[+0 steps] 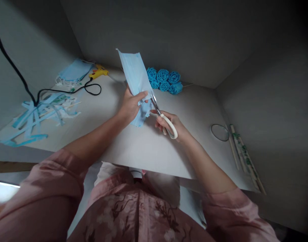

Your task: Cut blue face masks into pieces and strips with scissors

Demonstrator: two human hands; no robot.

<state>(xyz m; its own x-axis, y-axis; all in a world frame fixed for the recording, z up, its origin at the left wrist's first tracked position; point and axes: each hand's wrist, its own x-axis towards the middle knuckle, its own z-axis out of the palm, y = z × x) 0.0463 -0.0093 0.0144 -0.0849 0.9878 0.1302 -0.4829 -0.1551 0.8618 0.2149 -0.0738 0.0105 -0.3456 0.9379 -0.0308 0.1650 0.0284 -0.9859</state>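
Note:
My left hand (130,106) grips a light blue face mask (135,69) above the middle of the table, thumb pressed on its front. The mask stands up at a tilt, and its lower part hangs below my fingers with a ragged edge. In my right hand (172,122) are scissors (169,126) with white handles, my fingers through the loops. Their metal blades point up and to the left and meet the mask's right edge, close to my left thumb. Part of the blades is hidden by the mask.
Several rolled blue rosettes (164,80) stand at the back. To the left are a yellow glue gun (99,71) with a black cord, stacked masks (74,71) and cut blue strips (40,114). On the right lie a wire ring (219,132) and sticks with green marks (247,158).

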